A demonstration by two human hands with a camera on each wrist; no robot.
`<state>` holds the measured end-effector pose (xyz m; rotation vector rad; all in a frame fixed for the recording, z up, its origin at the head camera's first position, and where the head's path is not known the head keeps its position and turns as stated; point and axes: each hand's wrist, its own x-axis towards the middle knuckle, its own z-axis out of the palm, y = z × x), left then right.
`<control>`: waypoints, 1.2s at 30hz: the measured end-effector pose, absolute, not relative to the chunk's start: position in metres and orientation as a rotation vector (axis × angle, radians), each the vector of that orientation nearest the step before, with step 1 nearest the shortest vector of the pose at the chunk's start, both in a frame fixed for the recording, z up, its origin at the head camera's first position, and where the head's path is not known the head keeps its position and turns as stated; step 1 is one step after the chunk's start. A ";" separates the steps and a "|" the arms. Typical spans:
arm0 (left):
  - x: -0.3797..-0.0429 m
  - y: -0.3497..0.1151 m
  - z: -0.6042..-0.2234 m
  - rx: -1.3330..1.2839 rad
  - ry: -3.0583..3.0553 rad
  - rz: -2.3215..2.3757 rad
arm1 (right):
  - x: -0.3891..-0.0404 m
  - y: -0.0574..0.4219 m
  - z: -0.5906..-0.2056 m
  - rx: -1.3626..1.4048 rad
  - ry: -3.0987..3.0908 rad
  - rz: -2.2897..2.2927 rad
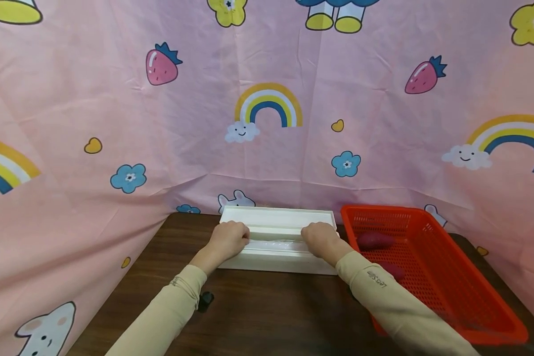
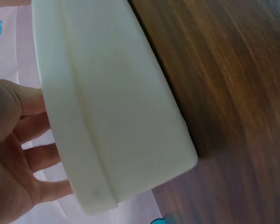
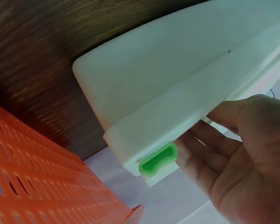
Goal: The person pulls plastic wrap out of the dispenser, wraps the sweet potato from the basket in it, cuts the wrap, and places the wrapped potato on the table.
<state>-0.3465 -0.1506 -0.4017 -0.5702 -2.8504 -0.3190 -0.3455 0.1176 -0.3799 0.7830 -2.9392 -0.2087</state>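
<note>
Over the white box (image 1: 278,263) on the table (image 1: 267,306), the left hand (image 1: 231,238) and right hand (image 1: 322,240) should pull evenly so the clear film (image 1: 278,245) between them lies flat, though I can't tell whether their half-hidden fingers pinch it.

Softly and rather evenly lit in the head view, brightest on the white box (image 1: 276,217) and pale cloth (image 1: 285,163), darker on the tabletop (image 1: 271,306) at bottom centre. Glinting a little on the clear film (image 1: 278,245), middle of the frame. Somewhat stretched toward lower right, at the red basket (image 1: 469,271). Dimmer and softer in both wrist views; shaded on the left hand (image 2: 11,154), at left edge. Quite dark at upper left in the right wrist view.
</note>
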 end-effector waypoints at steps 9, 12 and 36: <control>-0.344 -0.152 -0.405 -0.723 -2.754 -0.247 | -0.340 0.122 -0.374 0.833 -2.965 -0.116; -0.342 -0.152 -0.406 -0.740 -2.733 -0.266 | -0.338 0.123 -0.372 0.851 -2.983 -0.089; -0.329 -0.166 -0.411 -0.910 -2.781 -0.928 | -0.333 0.113 -0.367 0.716 -3.203 -0.293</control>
